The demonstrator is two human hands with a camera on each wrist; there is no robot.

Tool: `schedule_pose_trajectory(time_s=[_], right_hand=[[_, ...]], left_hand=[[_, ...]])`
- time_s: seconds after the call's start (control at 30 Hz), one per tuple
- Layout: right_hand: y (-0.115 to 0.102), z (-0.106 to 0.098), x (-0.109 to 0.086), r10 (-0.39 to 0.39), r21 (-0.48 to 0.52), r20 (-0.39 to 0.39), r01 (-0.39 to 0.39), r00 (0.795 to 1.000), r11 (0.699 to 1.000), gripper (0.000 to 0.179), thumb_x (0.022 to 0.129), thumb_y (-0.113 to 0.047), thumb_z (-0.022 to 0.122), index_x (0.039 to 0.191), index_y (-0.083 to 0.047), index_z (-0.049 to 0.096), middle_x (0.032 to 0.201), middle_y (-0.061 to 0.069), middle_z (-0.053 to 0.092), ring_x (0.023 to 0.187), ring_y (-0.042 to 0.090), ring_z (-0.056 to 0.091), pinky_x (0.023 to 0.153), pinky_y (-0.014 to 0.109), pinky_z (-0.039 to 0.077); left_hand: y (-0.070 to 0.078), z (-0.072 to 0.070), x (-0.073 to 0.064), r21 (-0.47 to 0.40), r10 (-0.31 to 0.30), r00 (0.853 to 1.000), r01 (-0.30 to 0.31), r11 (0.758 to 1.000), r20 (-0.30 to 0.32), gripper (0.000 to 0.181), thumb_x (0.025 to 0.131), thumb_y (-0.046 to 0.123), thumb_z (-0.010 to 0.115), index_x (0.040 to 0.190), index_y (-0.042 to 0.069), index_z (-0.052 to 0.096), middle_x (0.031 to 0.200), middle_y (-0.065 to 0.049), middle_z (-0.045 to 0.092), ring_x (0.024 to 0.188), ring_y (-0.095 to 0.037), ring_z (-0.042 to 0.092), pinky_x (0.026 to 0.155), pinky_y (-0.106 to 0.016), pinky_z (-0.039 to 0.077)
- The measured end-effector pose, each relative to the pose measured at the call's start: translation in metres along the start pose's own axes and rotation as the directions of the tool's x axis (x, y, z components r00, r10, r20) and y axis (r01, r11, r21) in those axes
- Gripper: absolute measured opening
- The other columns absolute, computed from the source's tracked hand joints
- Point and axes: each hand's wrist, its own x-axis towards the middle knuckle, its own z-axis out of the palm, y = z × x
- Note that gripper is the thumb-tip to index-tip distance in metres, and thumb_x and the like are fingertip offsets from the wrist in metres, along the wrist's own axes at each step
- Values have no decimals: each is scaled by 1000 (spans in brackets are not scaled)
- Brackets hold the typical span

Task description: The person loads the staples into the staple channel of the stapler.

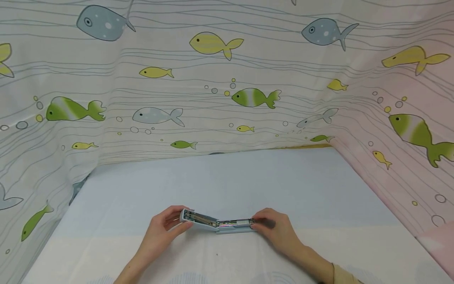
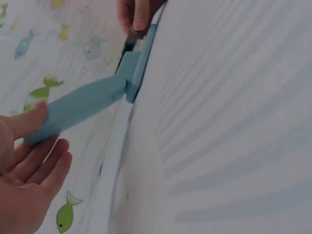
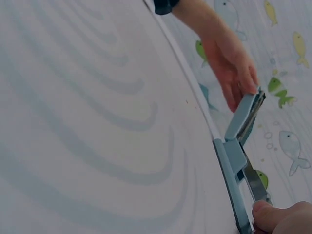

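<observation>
A light-blue stapler (image 1: 230,231) lies opened out near the front of the table, its top cover swung back to the left and its metal magazine (image 1: 234,223) showing. My left hand (image 1: 159,228) grips the far end of the raised cover (image 2: 83,108) between thumb and fingers. At the other end, my right hand (image 1: 278,228) pinches the tip of the magazine with thumb and fingertips. In the right wrist view, the metal magazine (image 3: 254,181) stands a little apart from the blue base (image 3: 229,183), and the right thumb (image 3: 263,214) lies at its end.
A pale blue and white cloth covers the table (image 1: 213,181). Fish-printed curtains (image 1: 198,90) hang around its back and sides. A small dark speck (image 1: 217,254) marks the cloth in front of the stapler.
</observation>
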Motion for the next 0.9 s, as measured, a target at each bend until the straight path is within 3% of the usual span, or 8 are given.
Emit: schedule_pose_trajectory(time_s=[0.1,0.33,0.57,0.9], right_hand=[[1,1,0,7,2,3,-7,1000,1000,21,81,-10,83,99,-17,74,96,-4,73,85,12,66,80,15,52],[2,1,-1,11,-3,6,-11,1000,1000,19,82,-12,83,98,-18,74,97,-6,72,86,11,66,80,15,52],[1,1,-1,14,-8,9,-14,1000,1000,19,82,-14,83,98,-19,74,97,-7,72,85,10,66,79,17,53],[2,1,0,-15,-4,0,15,1000,1000,20,82,-11,83,98,-17,74,96,-5,72,85,11,66,79,16,52]], left_hand=[[1,5,0,-59,54,998,-55,997,-13,40,85,20,81,121,12,65,122,-6,70,110,-7,67,95,-22,55],[6,18,3,-179,95,995,-95,979,-11,40,87,11,77,123,4,61,126,-16,67,106,-10,70,89,-23,58],[7,27,7,-222,138,990,-139,965,-20,38,87,5,75,121,0,59,125,-22,66,112,-9,66,92,-22,57],[9,35,10,-217,186,982,-189,958,-37,40,84,-5,75,119,-3,56,122,-25,65,110,-4,65,86,-21,58]])
